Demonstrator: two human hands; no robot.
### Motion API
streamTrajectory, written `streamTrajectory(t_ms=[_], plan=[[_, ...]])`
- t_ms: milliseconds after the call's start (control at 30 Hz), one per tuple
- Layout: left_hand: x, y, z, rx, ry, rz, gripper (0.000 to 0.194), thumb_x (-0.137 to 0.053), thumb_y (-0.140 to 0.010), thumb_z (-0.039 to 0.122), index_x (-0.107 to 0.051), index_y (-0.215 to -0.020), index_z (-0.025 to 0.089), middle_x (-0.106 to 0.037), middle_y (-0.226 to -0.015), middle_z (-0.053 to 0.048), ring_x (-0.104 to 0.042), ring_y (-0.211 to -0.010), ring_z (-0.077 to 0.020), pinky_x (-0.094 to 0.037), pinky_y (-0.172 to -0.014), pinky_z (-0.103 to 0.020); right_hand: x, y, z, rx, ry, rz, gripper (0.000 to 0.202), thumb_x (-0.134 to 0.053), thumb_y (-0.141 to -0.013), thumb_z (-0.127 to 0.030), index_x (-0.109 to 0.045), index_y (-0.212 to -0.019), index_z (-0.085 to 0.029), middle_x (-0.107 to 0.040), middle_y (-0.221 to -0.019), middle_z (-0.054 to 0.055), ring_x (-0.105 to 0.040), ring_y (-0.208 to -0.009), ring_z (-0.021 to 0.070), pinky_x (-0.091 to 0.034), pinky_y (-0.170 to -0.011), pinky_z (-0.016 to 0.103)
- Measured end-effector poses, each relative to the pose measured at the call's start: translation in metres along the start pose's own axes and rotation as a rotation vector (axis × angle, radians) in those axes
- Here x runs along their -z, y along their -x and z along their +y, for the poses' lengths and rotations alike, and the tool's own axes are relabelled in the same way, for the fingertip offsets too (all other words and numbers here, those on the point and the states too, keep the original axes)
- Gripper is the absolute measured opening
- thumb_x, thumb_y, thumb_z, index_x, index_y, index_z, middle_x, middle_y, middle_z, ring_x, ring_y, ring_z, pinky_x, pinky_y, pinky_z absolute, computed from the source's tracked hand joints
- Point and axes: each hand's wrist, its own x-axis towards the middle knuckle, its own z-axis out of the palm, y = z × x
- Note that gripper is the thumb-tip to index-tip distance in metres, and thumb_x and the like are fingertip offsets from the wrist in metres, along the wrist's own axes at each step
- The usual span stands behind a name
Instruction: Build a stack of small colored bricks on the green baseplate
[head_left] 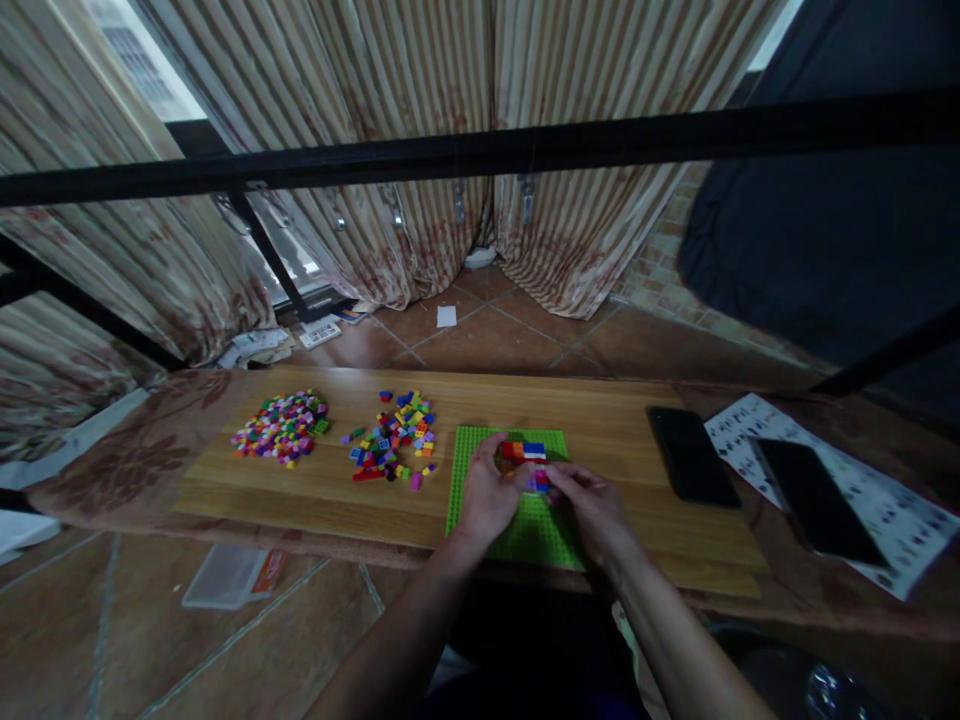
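A green studded baseplate [536, 540] lies on the wooden board. Above its upper part is a row of joined building bricks [523, 451] in red, orange, blue and white. Just below them sits a small group of purple, red and blue bricks [538, 481]. My left hand [491, 490] curls around the bricks from the left, its index finger by the red end and its thumb reaching to the purple piece. From the right, my right hand [592, 505] pinches the small group with thumb and index finger. Fingers partly hide the bricks.
Left of the baseplate lie a loose scatter of mixed bricks [394, 435] and a denser pile of tiny ones [281, 428]. On the right are a dark phone [691, 455], a printed sheet [739, 430] and another dark device [819, 503]. A black rail [480, 155] crosses beyond the board [360, 385].
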Motion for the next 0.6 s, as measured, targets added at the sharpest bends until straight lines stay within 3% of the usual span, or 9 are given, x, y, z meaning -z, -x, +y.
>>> streamTrajectory(t_ms=[167,300,467,600], plan=[[0.045,0.007,0.004,-0.092,-0.090,0.073,0.038,-0.060,-0.082,0.034,-0.058,-0.117,0.018,-0.064,-0.116,-0.010,-0.060,-0.105,-0.0210,-0.047,-0.091,-0.036,0.016,0.008,-0.004,0.096,-0.042,0.161,0.035,-0.082,-0.054,-0.043,-0.070,-0.075,-0.017,-0.062,-0.065,-0.001,-0.049,-0.050,0.0075,-0.042,-0.048,0.020],[0.089,0.017,-0.019,-0.088,-0.153,0.198,0.034,-0.059,-0.083,0.032,-0.060,-0.114,0.018,-0.064,-0.113,-0.010,-0.061,-0.101,-0.0202,-0.049,-0.085,-0.034,0.014,0.027,-0.005,0.212,0.100,0.158,0.032,-0.075,-0.065,-0.044,-0.070,-0.081,-0.018,-0.063,-0.069,0.000,-0.050,-0.053,0.0086,-0.042,-0.051,0.021],[0.118,0.031,-0.049,-0.083,-0.251,0.325,0.027,-0.062,-0.080,0.030,-0.062,-0.102,0.017,-0.066,-0.098,-0.008,-0.064,-0.086,-0.0185,-0.053,-0.076,-0.031,-0.014,0.062,0.015,0.309,0.435,-0.053,0.027,-0.062,-0.078,-0.043,-0.070,-0.085,-0.019,-0.065,-0.069,0.001,-0.056,-0.063,0.0141,-0.045,-0.060,0.025],[0.125,0.037,-0.055,-0.114,-0.359,0.301,0.022,-0.059,-0.078,0.017,-0.062,-0.100,0.018,-0.065,-0.090,-0.005,-0.063,-0.081,-0.0170,-0.053,-0.075,-0.030,-0.040,0.079,0.038,0.364,0.641,-0.305,0.022,-0.054,-0.085,-0.037,-0.069,-0.090,-0.021,-0.068,-0.082,0.003,-0.061,-0.076,0.0169,-0.048,-0.068,0.027]])
